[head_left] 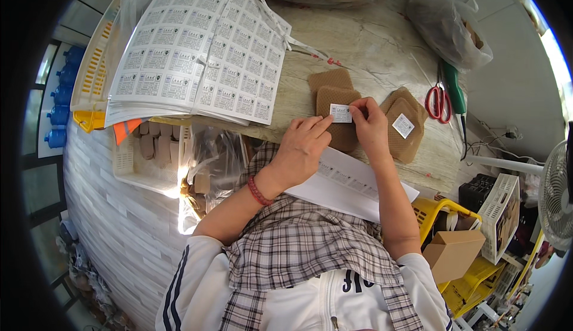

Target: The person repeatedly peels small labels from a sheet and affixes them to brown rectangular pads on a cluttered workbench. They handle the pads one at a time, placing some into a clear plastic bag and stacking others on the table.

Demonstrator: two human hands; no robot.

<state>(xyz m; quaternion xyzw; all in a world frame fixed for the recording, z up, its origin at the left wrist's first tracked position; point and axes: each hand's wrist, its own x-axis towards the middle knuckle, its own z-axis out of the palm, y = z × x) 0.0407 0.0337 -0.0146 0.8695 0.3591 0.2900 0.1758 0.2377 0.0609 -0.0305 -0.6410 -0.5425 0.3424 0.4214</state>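
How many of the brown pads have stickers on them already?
Only one shows a sticker: the top pad of the stack of tan woven pads on the right. Now the left hand and right hand press a small white sticker onto another brown pad. One bare pad behind waits, with big white sticker sheets still full.

The work surface is a pale, worn wooden table (382, 45). White wall (513, 86) stands behind it, brightly lit at upper right. A white fan (555, 194) stands at right. Yellow crates (471, 283) and a white basket (498, 203) sit below. Pale tiled floor (113, 217) lies left.
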